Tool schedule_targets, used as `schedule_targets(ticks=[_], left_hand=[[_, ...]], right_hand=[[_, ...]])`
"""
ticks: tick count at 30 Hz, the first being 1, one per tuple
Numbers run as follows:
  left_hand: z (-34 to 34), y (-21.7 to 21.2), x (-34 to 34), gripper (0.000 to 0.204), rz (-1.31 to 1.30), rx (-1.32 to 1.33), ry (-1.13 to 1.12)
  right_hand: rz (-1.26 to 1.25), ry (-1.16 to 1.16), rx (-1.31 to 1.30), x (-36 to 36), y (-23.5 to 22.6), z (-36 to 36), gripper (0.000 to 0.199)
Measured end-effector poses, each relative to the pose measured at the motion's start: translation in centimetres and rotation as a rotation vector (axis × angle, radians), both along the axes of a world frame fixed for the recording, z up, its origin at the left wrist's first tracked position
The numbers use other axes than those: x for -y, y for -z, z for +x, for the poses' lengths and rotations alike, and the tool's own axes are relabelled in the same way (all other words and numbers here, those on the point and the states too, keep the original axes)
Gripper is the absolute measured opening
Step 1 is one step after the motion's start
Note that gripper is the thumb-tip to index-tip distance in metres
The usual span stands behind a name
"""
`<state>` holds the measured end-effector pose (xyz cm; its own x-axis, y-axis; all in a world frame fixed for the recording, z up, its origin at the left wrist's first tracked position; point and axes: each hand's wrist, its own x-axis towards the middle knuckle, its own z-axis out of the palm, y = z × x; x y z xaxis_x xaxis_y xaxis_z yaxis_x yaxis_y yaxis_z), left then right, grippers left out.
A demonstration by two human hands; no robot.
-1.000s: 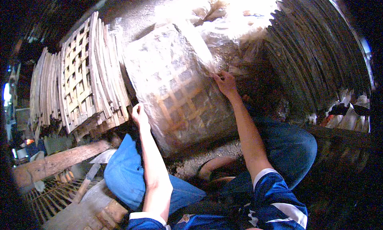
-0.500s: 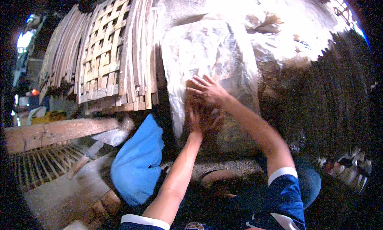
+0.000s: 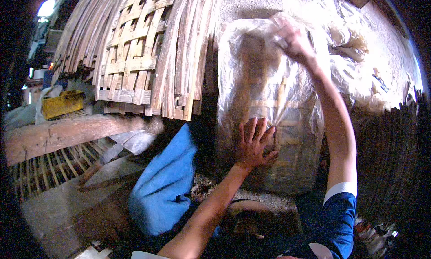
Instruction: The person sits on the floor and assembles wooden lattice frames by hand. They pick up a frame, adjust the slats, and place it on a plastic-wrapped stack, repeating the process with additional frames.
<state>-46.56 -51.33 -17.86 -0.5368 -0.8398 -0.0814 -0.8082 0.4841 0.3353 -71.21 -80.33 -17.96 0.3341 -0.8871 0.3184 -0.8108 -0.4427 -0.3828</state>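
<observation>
A woven bamboo lattice panel stands upright before me, draped in a clear plastic sheet. My left hand lies flat, fingers spread, on the plastic over the panel's lower middle. My right hand is up at the panel's top right corner, fingers closed on a bunch of the plastic sheet. More crumpled plastic trails off to the right of that hand.
A stack of bare bamboo lattice panels leans at the upper left. A blue cloth-covered knee is at lower centre. A wooden beam and slatted floor lie left, with a yellow box. Dark curved slats fill the right.
My right hand has risen from the middle of the panel to its top right corner and gripped the plastic. My left hand stays pressed flat on the panel.
</observation>
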Motion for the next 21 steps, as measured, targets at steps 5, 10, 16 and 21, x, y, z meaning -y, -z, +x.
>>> schedule_targets(ticks=[5,10,16,21], left_hand=[[0.3,0.1,0.3,0.078,0.019,0.041,0.011],[1.7,0.3,-0.5,0.078,0.003,0.104,-0.053],[-0.3,2.5,-0.3,0.083,-0.201,0.04,0.029],[-0.4,-0.3,-0.5,0.081,-0.313,-0.118,0.027]], right_hand=[[-0.277,-0.56,-0.165,-7.1,3.8,12.8,0.054],[0.077,0.084,-0.315,-0.4,1.5,10.0,0.054],[-0.158,-0.161,0.116,0.7,2.3,3.9,0.062],[0.091,0.163,-0.314,-10.9,1.1,-2.0,0.06]])
